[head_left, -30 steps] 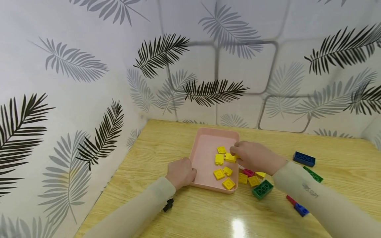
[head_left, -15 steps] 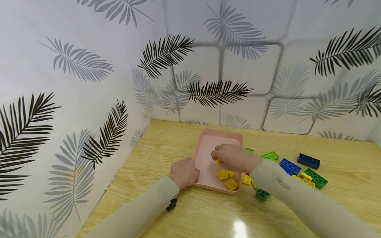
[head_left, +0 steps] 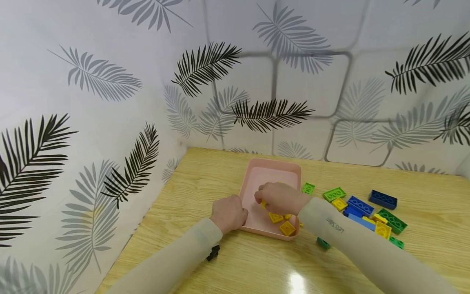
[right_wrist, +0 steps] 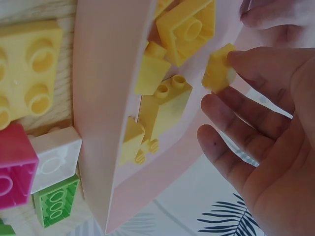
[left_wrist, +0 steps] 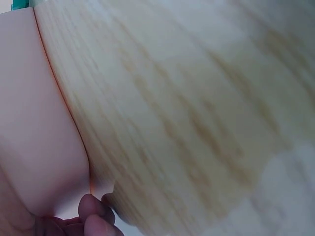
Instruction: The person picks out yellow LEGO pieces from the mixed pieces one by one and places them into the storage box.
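A shallow pink tray (head_left: 273, 173) lies on the wooden table. My left hand (head_left: 228, 213) grips its left side near the front corner, and the left wrist view shows fingertips curled at the tray's edge. Over the tray, my right hand (head_left: 280, 198) pinches a small yellow toy brick (right_wrist: 219, 68) between thumb and fingers, the other fingers apart. Several more yellow bricks (right_wrist: 167, 108) lie inside, along the tray's right wall; one studless-side-up brick (head_left: 287, 228) shows near the front right corner. My right hand hides part of the tray floor in the head view.
Right of the tray lie blue bricks (head_left: 360, 206), a dark blue brick (head_left: 383, 199), a lime brick (head_left: 334, 194) and a dark green brick (head_left: 393, 220). A magenta brick (right_wrist: 17, 167) and a white brick (right_wrist: 56, 157) sit close outside the tray wall. A leaf-patterned wall stands behind.
My right hand has moved left from the tray's right rim to over its middle, carrying a yellow brick. My left hand has stayed on the tray's side. The head view has shifted slightly.
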A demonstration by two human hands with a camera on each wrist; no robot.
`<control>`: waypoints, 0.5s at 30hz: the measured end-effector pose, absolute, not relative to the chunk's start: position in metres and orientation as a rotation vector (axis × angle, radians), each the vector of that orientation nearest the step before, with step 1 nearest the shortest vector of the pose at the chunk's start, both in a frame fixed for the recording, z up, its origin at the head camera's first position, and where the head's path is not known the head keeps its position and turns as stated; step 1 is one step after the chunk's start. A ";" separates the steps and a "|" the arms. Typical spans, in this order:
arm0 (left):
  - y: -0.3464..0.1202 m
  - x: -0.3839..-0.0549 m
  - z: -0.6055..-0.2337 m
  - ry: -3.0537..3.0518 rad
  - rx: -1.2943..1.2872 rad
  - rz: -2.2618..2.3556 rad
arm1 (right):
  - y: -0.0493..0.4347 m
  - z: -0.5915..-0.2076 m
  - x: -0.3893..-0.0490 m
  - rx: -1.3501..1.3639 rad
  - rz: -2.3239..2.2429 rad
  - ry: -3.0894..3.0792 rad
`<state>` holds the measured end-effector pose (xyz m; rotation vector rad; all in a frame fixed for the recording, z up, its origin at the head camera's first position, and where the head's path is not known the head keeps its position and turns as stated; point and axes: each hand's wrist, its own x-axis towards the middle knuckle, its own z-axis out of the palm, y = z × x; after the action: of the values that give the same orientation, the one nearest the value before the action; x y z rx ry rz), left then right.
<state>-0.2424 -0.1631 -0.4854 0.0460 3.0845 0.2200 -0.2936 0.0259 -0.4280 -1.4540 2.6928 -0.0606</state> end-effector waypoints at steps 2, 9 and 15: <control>-0.162 -0.243 -0.487 3.086 0.046 0.219 | 0.026 -0.429 -0.294 -1.444 -0.051 2.699; -0.161 -0.243 -0.485 3.060 0.029 0.215 | 0.033 -0.427 -0.289 -1.402 -0.034 2.729; -0.160 -0.242 -0.483 3.056 0.024 0.213 | 0.049 -0.418 -0.285 -1.372 -0.105 2.736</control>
<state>-0.2416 -0.1605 -0.4827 0.0239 3.0558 0.2133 -0.2847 0.0491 -0.4181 -1.3724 2.7363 -0.1047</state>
